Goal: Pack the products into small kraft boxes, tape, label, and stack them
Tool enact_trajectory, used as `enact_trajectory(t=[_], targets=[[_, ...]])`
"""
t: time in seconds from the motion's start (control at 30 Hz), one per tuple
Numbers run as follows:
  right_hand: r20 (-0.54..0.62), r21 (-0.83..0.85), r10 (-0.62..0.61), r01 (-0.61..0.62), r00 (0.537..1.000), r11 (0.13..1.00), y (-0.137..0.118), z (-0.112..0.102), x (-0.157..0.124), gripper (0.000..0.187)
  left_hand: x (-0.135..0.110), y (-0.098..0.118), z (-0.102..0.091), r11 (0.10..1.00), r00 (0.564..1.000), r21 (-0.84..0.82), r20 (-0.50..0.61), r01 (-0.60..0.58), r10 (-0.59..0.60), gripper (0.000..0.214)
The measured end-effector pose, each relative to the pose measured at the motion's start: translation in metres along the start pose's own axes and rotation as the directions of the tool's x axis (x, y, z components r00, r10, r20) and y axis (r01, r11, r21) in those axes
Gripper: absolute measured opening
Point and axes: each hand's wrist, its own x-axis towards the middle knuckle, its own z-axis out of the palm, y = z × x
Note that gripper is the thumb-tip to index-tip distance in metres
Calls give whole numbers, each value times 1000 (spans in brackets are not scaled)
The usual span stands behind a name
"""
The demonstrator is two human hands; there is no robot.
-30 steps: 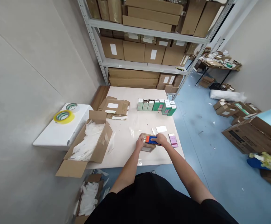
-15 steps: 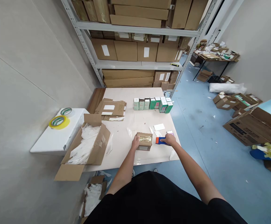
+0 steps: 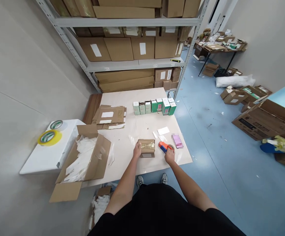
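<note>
A small cardboard box (image 3: 147, 150) with shiny tape over its top sits near the front edge of the table. My left hand (image 3: 137, 151) grips its left side, thumb and fingers at the corner. Just to the right of the box, my right hand (image 3: 170, 156) is closed around an orange and blue tape dispenser (image 3: 162, 146), which is tilted low over the tabletop. The dispenser and box are apart. Beyond the right hand lies a pink, pixelated flat object (image 3: 177, 141). White paper slips (image 3: 163, 131) lie behind the dispenser.
Green and white small boxes (image 3: 153, 106) stand in a row at the back. Flattened cardboard (image 3: 110, 116) lies back left. An open carton of white paper (image 3: 103, 157) stands at left, beside tape rolls (image 3: 49, 137) on a white surface. A loaded shelf (image 3: 132, 21) rises behind the table (image 3: 142, 126).
My right hand has drawn back from the pink object, uncovering it, and turned the dispenser so its orange side shows. My left hand stays on the box. The view has shifted slightly.
</note>
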Motion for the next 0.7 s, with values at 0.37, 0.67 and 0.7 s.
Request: enact_trajectory(t=[0.37,0.67,0.7], targets=[[124,208,314,-334,941,919,9,3,-2,46,-1,1,-2,1000,1000,17,10,-9,9,54],[10,535,-85,66,996,842,-99,-2,-20,55,-4,3,-5,999,1000,41,25,9,-10,57],[13,534,-108,85,994,841,-110,-2,-22,54,-4,3,-6,999,1000,38,27,13,-14,56]])
